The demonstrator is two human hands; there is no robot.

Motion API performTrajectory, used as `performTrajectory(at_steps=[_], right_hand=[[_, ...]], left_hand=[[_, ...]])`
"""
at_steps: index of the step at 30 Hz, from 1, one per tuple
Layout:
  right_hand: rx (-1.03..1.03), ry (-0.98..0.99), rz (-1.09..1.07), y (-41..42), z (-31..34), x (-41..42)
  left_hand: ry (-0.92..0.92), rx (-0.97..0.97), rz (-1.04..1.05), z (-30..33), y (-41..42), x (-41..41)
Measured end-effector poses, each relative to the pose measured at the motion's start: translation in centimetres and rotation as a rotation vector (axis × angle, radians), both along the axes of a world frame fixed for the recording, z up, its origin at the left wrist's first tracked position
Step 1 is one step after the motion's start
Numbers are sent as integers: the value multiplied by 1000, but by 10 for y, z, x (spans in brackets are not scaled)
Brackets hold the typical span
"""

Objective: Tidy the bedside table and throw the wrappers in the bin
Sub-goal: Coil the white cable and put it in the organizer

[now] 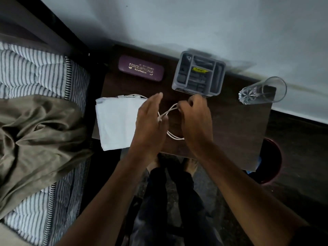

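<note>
A bed [35, 77] with striped bedding and an olive sheet [35, 135] lies left of the dark tabletop [239, 130], which stands against a pale wall. On the tabletop's left edge, nearest the bed, rests a folded white cloth [115, 123], hanging slightly over the front edge. Beyond the tabletop's right front corner, on the floor, stands a dark red bin [273, 162], mostly hidden by the tabletop. At the tabletop's rear middle sits a grey compartmented organiser [198, 75], and left of it a maroon spectacle case [141, 68]. A clear glass [262, 91] stands at the rear right corner. Over the tabletop's middle, the left hand [150, 126] holds a white cable [170, 110] between thumb and fingers, fingers fairly straight, while the right hand [195, 118] pinches the cable's loop with curled fingers. One cable end lies on the cloth's rear edge.
</note>
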State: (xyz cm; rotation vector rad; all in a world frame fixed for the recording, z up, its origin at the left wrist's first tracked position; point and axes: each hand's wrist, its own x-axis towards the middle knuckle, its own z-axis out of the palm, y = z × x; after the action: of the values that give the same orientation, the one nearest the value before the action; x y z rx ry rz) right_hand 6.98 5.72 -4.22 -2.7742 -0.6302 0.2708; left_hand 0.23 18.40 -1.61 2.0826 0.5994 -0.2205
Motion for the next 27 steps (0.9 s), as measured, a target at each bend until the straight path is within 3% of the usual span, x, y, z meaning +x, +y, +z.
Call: performTrajectory(at_steps=[3, 6, 9, 10, 12, 14, 20, 24, 27], right_hand=[[64, -14, 34, -17, 23, -2], [161, -11, 71, -30, 38, 8], [404, 93, -83, -39, 39, 25], [542, 195, -205, -42, 38, 31], [751, 386, -431, -50, 34, 39], [817, 491, -532, -58, 26, 43], [881, 563, -569, -63, 14, 36], [923, 741, -659, -59, 6, 16], [856, 862, -632, -58, 5, -4]], left_hand=[[79, -43, -119, -1, -12, 23], [118, -153, -83, 8, -31, 37], [108, -169, -16, 19, -41, 44], [98, -249, 49, 24, -42, 47], [79, -606, 256, 39, -39, 55], [57, -943, 377, 54, -35, 63], [18, -1183, 349, 76, -40, 81], [-49, -1523, 371, 87, -39, 93], [-113, -1610, 455, 89, -42, 100]])
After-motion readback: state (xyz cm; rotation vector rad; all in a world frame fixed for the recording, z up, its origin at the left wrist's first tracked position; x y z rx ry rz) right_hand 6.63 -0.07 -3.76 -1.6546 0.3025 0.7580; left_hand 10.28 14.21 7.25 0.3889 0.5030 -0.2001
